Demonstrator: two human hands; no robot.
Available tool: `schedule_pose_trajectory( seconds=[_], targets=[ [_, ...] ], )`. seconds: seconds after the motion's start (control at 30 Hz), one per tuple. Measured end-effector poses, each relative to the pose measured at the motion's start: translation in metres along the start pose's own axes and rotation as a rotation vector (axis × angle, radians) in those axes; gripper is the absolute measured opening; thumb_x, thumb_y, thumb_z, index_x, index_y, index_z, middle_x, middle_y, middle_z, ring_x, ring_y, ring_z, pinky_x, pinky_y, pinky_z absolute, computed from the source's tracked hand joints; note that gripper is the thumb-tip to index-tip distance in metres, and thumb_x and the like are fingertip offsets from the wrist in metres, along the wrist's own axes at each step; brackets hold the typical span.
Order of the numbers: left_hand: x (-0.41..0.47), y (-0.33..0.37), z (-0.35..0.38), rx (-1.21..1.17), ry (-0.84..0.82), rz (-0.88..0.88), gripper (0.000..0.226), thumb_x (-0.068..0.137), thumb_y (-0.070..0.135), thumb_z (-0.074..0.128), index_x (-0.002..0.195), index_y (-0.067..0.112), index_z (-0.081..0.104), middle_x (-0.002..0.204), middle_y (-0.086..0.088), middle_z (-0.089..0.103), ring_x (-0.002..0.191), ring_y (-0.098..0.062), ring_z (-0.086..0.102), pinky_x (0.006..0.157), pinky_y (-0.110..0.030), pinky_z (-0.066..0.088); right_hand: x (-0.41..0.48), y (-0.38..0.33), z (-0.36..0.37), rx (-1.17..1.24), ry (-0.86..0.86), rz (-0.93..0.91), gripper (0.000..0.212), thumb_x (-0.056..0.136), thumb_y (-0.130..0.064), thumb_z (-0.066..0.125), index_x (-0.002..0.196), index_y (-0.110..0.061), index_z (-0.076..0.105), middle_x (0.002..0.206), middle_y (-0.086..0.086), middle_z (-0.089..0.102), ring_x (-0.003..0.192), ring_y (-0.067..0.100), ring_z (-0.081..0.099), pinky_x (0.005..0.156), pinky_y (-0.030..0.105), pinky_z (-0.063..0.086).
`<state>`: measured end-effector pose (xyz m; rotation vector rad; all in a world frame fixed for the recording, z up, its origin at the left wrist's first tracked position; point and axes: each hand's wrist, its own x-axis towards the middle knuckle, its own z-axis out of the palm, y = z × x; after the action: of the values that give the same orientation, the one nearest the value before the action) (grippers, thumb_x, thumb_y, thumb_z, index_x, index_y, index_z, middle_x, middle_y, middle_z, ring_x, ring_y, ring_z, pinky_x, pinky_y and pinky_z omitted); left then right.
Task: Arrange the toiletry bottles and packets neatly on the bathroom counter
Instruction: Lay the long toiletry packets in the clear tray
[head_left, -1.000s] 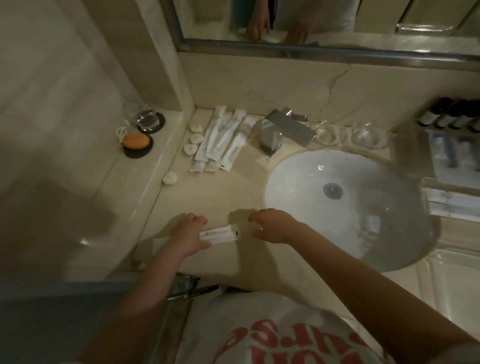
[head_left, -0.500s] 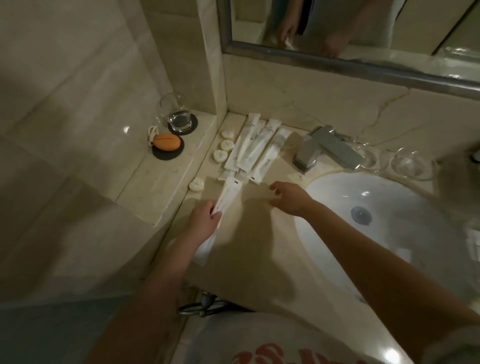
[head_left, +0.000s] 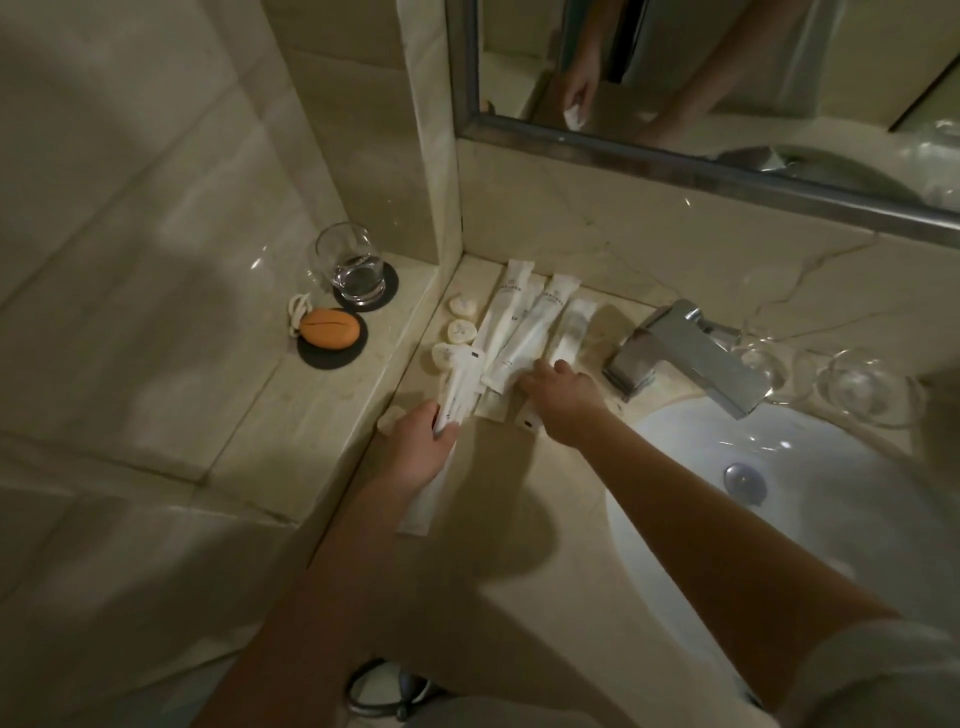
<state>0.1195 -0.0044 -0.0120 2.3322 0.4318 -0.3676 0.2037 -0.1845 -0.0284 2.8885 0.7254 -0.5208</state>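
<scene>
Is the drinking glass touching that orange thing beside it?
Apart. The head view shows the glass on its own dark coaster, with bare ledge between it and the orange object.

Packets (head_left: 524, 327) fanned on counter (head_left: 519, 545) left of faucet (head_left: 685, 353); glass (head_left: 350, 265) on side ledge (head_left: 291, 415).

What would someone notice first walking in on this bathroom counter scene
Most eye-catching is the fan of long white packets in the counter's back corner, with the left hand bringing in another packet and the right hand resting on the fan's near ends. Next comes the orange soap on a dark coaster on the side ledge, beside a glass. The chrome faucet juts over the white sink.
</scene>
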Motion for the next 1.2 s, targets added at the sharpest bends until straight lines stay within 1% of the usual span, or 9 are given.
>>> schedule_pose_trajectory(
  seconds=[0.23, 0.4, 0.57, 0.67, 0.8, 0.93, 1.03, 1.1, 1.2],
  targets=[
    [0.004, 0.012, 0.005, -0.053, -0.007, 0.000, 0.024, 0.096, 0.026, 0.046, 0.110, 0.009, 0.055, 0.096, -0.007, 0.061, 0.081, -0.019, 0.058, 0.057, -0.024, 0.040, -0.004, 0.011, 0.010, -0.006, 0.104, -0.089, 0.038, 0.086, -0.004, 0.049, 0.123, -0.011, 0.052, 0.122, 0.009, 0.050, 0.101, 0.027, 0.048, 0.070, 0.035, 0.044],
    [-0.003, 0.023, 0.008, -0.043, 0.032, 0.016, 0.024, 0.097, 0.023, 0.043, 0.111, 0.005, 0.050, 0.097, -0.012, 0.058, 0.081, -0.022, 0.055, 0.067, -0.031, 0.042, -0.036, 0.020, -0.005, 0.337, 0.422, -0.104, 0.022, 0.078, -0.003, 0.057, 0.098, -0.011, 0.056, 0.100, 0.008, 0.059, 0.089, 0.027, 0.050, 0.065, 0.039, 0.047],
    [-0.021, 0.042, 0.014, -0.102, 0.049, 0.066, 0.025, 0.098, 0.024, 0.038, 0.108, 0.005, 0.051, 0.095, -0.011, 0.058, 0.083, -0.024, 0.057, 0.069, -0.037, 0.047, -0.088, 0.019, -0.030, 0.763, 0.703, 0.045, 0.015, 0.082, -0.011, 0.063, 0.096, -0.006, 0.057, 0.092, 0.008, 0.065, 0.077, 0.024, 0.059, 0.065, 0.034, 0.047],
    [-0.033, 0.057, 0.023, -0.139, 0.038, 0.129, 0.025, 0.097, 0.022, 0.039, 0.106, 0.003, 0.052, 0.097, -0.011, 0.061, 0.087, -0.026, 0.059, 0.077, -0.039, 0.050, -0.119, 0.024, -0.039, 1.093, 0.745, 0.152, 0.012, 0.079, -0.008, 0.055, 0.091, -0.009, 0.056, 0.084, 0.005, 0.064, 0.071, 0.021, 0.059, 0.063, 0.034, 0.047],
    [-0.054, 0.082, 0.039, -0.195, -0.017, 0.207, 0.023, 0.096, 0.021, 0.040, 0.099, 0.003, 0.053, 0.091, -0.013, 0.064, 0.084, -0.027, 0.063, 0.078, -0.042, 0.051, -0.161, 0.041, -0.043, 1.296, 0.695, 0.207, 0.016, 0.082, 0.005, 0.051, 0.089, -0.007, 0.059, 0.079, -0.003, 0.061, 0.068, 0.003, 0.054, 0.062, 0.014, 0.042],
    [-0.072, 0.109, 0.058, -0.184, -0.073, 0.309, 0.021, 0.096, 0.022, 0.044, 0.101, 0.003, 0.053, 0.083, -0.011, 0.058, 0.074, -0.025, 0.057, 0.066, -0.037, 0.048, -0.198, 0.064, -0.035, 1.467, 0.677, 0.251, 0.014, 0.085, 0.001, 0.053, 0.093, -0.007, 0.062, 0.088, 0.007, 0.068, 0.085, 0.016, 0.064, 0.075, 0.030, 0.050],
    [-0.088, 0.129, 0.076, -0.218, -0.165, 0.337, 0.027, 0.090, 0.026, 0.058, 0.107, 0.006, 0.056, 0.090, -0.005, 0.059, 0.081, -0.020, 0.056, 0.064, -0.027, 0.045, -0.229, 0.081, -0.030, 1.561, 0.695, 0.284, 0.013, 0.090, 0.002, 0.050, 0.098, -0.004, 0.059, 0.085, 0.009, 0.067, 0.076, 0.005, 0.064, 0.066, 0.018, 0.049],
    [-0.098, 0.142, 0.091, -0.200, -0.228, 0.333, 0.041, 0.082, 0.030, 0.068, 0.114, 0.008, 0.056, 0.101, -0.002, 0.060, 0.093, -0.019, 0.058, 0.071, -0.028, 0.049, -0.248, 0.092, -0.026, 1.602, 0.706, 0.302, 0.015, 0.092, 0.000, 0.048, 0.095, -0.009, 0.059, 0.084, 0.009, 0.066, 0.071, 0.001, 0.063, 0.062, 0.014, 0.048],
    [-0.110, 0.158, 0.117, -0.089, -0.322, 0.348, 0.047, 0.078, 0.030, 0.073, 0.115, 0.008, 0.055, 0.104, 0.000, 0.056, 0.097, -0.020, 0.055, 0.082, -0.037, 0.047, -0.275, 0.112, -0.018, 1.641, 0.736, 0.347, 0.013, 0.092, -0.009, 0.051, 0.090, -0.018, 0.060, 0.082, 0.004, 0.069, 0.075, 0.008, 0.063, 0.071, 0.026, 0.047]
  ],
)
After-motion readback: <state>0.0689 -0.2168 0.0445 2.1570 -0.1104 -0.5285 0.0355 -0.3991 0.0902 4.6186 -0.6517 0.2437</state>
